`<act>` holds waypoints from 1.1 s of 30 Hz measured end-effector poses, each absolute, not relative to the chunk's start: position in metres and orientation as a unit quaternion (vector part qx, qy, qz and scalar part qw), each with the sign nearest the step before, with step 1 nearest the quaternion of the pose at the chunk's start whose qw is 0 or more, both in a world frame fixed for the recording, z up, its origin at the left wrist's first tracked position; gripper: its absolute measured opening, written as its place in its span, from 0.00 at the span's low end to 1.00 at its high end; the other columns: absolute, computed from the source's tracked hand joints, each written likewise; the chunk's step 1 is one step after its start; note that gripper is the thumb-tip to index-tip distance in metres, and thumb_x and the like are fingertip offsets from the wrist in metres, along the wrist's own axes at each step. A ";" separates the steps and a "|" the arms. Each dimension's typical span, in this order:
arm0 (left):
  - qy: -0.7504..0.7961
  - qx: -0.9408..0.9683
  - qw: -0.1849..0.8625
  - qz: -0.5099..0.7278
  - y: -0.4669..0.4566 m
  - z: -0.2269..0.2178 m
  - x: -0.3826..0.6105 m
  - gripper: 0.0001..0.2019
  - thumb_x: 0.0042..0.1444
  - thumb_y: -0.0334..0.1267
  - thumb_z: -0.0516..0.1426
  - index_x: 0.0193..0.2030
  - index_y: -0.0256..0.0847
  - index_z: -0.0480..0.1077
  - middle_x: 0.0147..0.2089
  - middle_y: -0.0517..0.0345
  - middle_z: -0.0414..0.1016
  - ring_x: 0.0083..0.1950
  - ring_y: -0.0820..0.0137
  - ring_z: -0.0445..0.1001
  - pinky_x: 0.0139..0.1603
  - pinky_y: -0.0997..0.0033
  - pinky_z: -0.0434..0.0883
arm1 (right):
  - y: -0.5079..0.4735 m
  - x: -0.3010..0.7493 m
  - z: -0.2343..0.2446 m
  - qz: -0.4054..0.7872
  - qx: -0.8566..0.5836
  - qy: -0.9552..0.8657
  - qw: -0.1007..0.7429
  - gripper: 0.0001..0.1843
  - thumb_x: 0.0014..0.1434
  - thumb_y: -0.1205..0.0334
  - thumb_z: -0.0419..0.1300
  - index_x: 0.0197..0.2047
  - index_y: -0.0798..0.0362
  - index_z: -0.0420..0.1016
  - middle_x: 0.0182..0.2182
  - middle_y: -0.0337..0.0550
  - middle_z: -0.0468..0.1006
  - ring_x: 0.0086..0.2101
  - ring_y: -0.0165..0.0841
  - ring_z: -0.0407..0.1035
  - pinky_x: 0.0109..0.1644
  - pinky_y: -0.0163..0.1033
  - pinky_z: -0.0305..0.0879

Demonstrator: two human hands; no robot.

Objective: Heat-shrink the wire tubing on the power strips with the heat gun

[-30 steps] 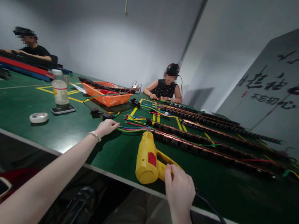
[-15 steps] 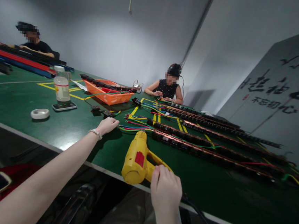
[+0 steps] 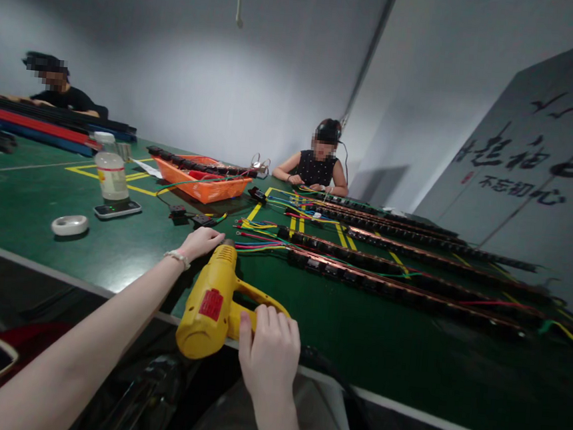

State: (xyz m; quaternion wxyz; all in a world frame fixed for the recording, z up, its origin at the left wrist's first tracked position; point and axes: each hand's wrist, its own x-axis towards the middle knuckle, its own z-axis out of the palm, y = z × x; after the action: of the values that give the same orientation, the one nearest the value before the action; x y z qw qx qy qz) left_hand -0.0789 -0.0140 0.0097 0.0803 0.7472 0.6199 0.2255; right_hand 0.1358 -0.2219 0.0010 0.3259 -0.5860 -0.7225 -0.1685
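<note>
Gripping: my right hand, fingers wrapped round the handle of the heat gun, which is yellow.
Heat gun position: at the near edge of the desk, rear overhanging, nozzle just beside my left hand.
Left fingers: loosely curled at the wire bundle; I cannot tell whether they pinch a wire.
Progress (judged): heat gun in hand and aimed at the wire ends; wires trail loose along the power strips, so most remains.
Counts: heat gun 1; power strips at least 4; orange basket 1; bottle 1; tape roll 1; co-workers 2.
</note>
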 end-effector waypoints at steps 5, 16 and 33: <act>0.613 0.750 0.084 0.235 -0.010 0.006 -0.082 0.30 0.56 0.57 0.40 0.30 0.38 0.76 0.29 0.53 0.76 0.31 0.67 0.70 0.29 0.73 0.58 | -0.219 0.138 -0.001 -0.172 -0.575 -0.728 0.331 0.19 0.65 0.55 0.42 0.29 0.52 0.65 0.25 0.41 0.68 0.29 0.35 0.60 0.38 0.41 0.49; 0.601 0.759 0.089 0.235 -0.015 0.009 -0.080 0.29 0.55 0.58 0.42 0.27 0.39 0.75 0.26 0.56 0.74 0.29 0.68 0.68 0.28 0.73 0.57 | -0.208 0.171 -0.001 -0.184 -0.542 -0.736 0.361 0.20 0.65 0.58 0.41 0.27 0.52 0.66 0.23 0.38 0.69 0.28 0.31 0.62 0.37 0.37 0.49; 0.599 0.744 0.125 0.269 -0.019 0.013 -0.076 0.24 0.54 0.53 0.43 0.17 0.39 0.63 0.16 0.60 0.58 0.21 0.72 0.57 0.26 0.70 0.52 | -0.213 0.242 0.000 -0.277 -0.607 -0.669 0.328 0.19 0.66 0.65 0.41 0.31 0.55 0.71 0.25 0.41 0.74 0.29 0.32 0.66 0.38 0.37 0.53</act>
State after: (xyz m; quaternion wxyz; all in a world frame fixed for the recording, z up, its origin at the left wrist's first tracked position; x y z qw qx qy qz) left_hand -0.0760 -0.0192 0.0126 0.1252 0.7440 0.5985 0.2693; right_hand 0.2423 -0.2130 -0.0001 0.3276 -0.6066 -0.6693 -0.2772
